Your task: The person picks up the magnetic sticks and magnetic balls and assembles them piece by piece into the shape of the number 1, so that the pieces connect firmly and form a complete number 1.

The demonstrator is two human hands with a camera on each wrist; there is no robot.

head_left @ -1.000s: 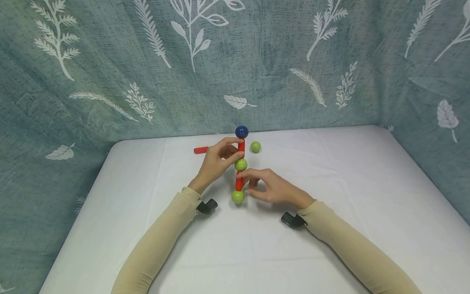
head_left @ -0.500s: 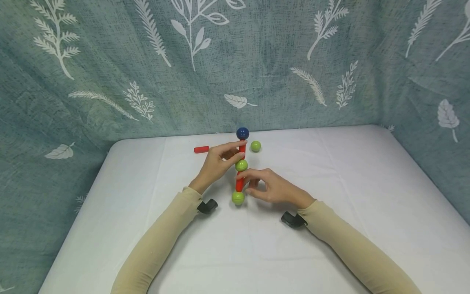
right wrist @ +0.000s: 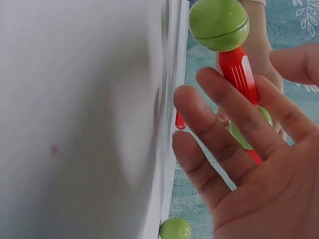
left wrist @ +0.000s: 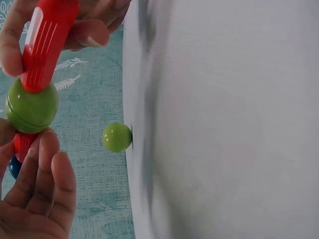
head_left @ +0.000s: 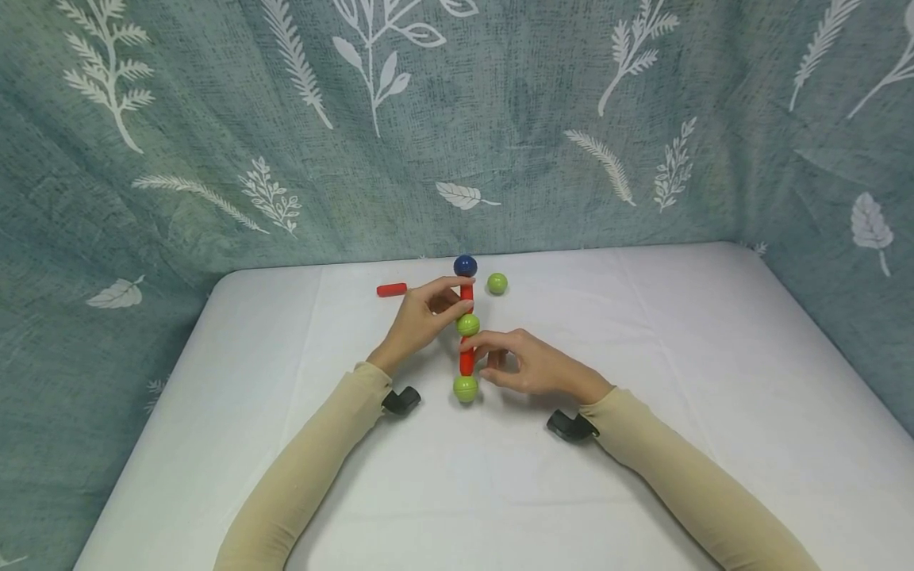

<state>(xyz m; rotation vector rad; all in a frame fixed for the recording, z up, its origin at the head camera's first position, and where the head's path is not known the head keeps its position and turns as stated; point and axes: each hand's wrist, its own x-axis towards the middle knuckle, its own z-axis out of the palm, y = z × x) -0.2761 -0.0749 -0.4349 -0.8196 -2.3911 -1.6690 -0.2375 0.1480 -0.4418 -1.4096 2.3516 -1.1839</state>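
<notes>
One row of sticks and balls [head_left: 467, 325], held over the table [head_left: 514, 500]. Far red stick [head_left: 467, 293] pinched in left hand [head_left: 427, 309]; near red stick [head_left: 467, 363] touched by loose-fingered right hand [head_left: 531, 362]. From the row, lone red stick [head_left: 391, 290] at ten o'clock, lone green ball [head_left: 497, 283] at one.

The left wrist view's top edge crops a red rod [left wrist: 46, 47], and fingers [left wrist: 48, 152] mostly hide the blue ball [left wrist: 14, 168].
</notes>
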